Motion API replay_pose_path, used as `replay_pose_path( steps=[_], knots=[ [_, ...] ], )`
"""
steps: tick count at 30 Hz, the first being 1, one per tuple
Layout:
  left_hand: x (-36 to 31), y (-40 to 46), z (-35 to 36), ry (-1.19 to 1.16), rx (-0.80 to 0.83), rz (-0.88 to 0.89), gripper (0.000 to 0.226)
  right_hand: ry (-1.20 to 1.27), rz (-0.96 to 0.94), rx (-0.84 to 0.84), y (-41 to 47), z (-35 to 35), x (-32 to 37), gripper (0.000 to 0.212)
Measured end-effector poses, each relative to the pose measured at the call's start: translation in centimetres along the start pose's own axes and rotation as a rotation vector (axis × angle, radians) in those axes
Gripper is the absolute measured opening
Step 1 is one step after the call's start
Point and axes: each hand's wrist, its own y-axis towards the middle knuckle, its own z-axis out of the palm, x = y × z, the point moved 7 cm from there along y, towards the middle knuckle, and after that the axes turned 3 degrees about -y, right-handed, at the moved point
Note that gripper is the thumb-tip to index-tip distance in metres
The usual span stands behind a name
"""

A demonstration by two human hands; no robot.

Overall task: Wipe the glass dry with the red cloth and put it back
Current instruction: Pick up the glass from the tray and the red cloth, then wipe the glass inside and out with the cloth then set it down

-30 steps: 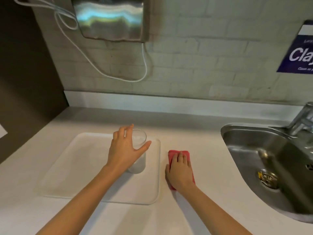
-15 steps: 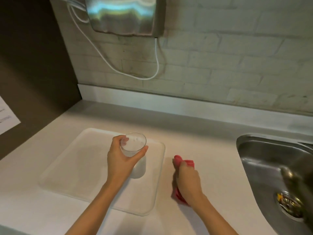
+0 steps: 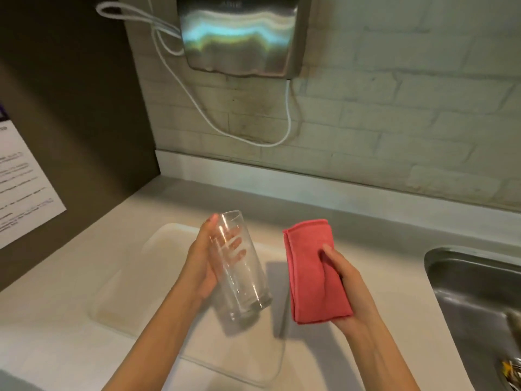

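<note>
My left hand (image 3: 201, 263) grips a tall clear glass (image 3: 239, 266), lifted above the white tray (image 3: 135, 294) and tilted, with its rim toward the wall and its base toward me. My fingers show through the glass wall. My right hand (image 3: 348, 280) holds a folded red cloth (image 3: 313, 272) up in the air just right of the glass, thumb pressed on top of it. Cloth and glass are a short gap apart, not touching.
The tray lies on a pale counter (image 3: 70, 277). A steel sink (image 3: 479, 303) is set in at the right. A metal hand dryer (image 3: 242, 35) with a white cable hangs on the brick wall. A dark panel with a paper notice (image 3: 19, 182) stands at the left.
Both hands rose from the counter. The left lifted the glass off the tray and tilted it. The right picked the red cloth up from the counter and brought it beside the glass.
</note>
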Motion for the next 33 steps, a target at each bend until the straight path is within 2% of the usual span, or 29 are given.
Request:
replay_pose_path(
  steps=[3, 6, 8, 10, 12, 14, 17, 22, 25, 28, 31, 33],
  knots=[
    [0.1, -0.2, -0.4, -0.03, 0.004, -0.093, 0.064, -0.155, -0.16, 0.029, 0.5, 2.2, 0.4, 0.022],
    [0.3, -0.3, -0.7, -0.071, -0.006, -0.148, 0.07, -0.502, -0.38, -0.02, 0.6, 4.1, 0.0, 0.018],
    [0.5, -0.3, -1.0, -0.099, -0.008, -0.157, 0.073, -0.706, -0.466, 0.041, 0.5, 5.9, -1.5, 0.02],
    [0.6, -0.3, -1.3, -0.1, 0.001, -0.157, 0.082, -0.797, -0.504, 0.123, 0.4, 7.2, -3.2, 0.026],
    [0.7, -0.2, -1.5, -0.08, 0.025, -0.157, 0.095, -0.821, -0.517, 0.148, 0.3, 7.7, -4.2, 0.032],
    [0.7, 0.0, -1.7, -0.063, 0.033, -0.151, 0.098, -0.852, -0.539, 0.153, 0.5, 7.9, -4.6, 0.036],
    [0.6, 0.4, -1.6, -0.025, 0.023, -0.143, 0.089, -0.899, -0.604, 0.138, 1.2, 8.6, -4.4, 0.037],
    [0.3, 1.3, -0.1, 0.097, 0.06, -0.116, 0.053, -1.14, -0.851, 0.088, 2.6, 11.1, -1.9, 0.039],
    [-0.7, 1.9, 0.7, 0.094, 0.089, -0.091, 0.053, -1.384, -1.011, 0.206, 2.1, 12.1, -1.8, 0.037],
    [-2.1, 2.2, 1.0, 0.19, 0.112, -0.108, 0.063, -1.555, -1.177, 0.415, -0.2, 11.1, -3.0, 0.035],
    [-3.8, 2.8, 0.6, 0.233, 0.032, -0.029, 0.059, -1.511, -1.265, 0.571, -2.2, 8.7, -3.9, 0.032],
    [-4.2, 2.9, 1.0, 0.238, 0.044, -0.003, 0.056, -1.439, -1.25, 0.531, -1.9, 7.7, -3.4, 0.032]
  ],
)
